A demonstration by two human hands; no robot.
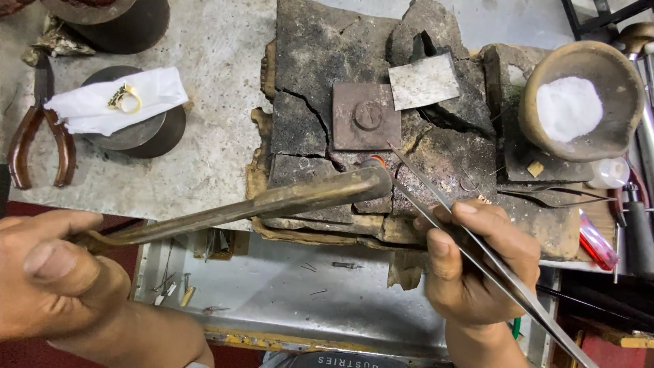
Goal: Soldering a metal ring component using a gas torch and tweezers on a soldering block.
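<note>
I see left hand point(58, 276) gripping brass torch point(272, 203), right hand point(477, 262) pinching long steel tweezers point(470, 245), tips on cracked charred block point(368, 116), clay bowl point(579, 102) of white powder at 2 o'clock, rough concrete bench point(218, 68)

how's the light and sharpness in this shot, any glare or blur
Head view: soft, even light, faint shadows; slight sheen on the tweezers in the right hand; the left hand, close to the lens, looks softer than the sharp charred block; edges bow from wide-angle distortion.

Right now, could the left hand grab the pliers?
Probably not: the left hand is gripping the torch. The pliers lie close above it with nothing between, so it would need to let go first.
</note>
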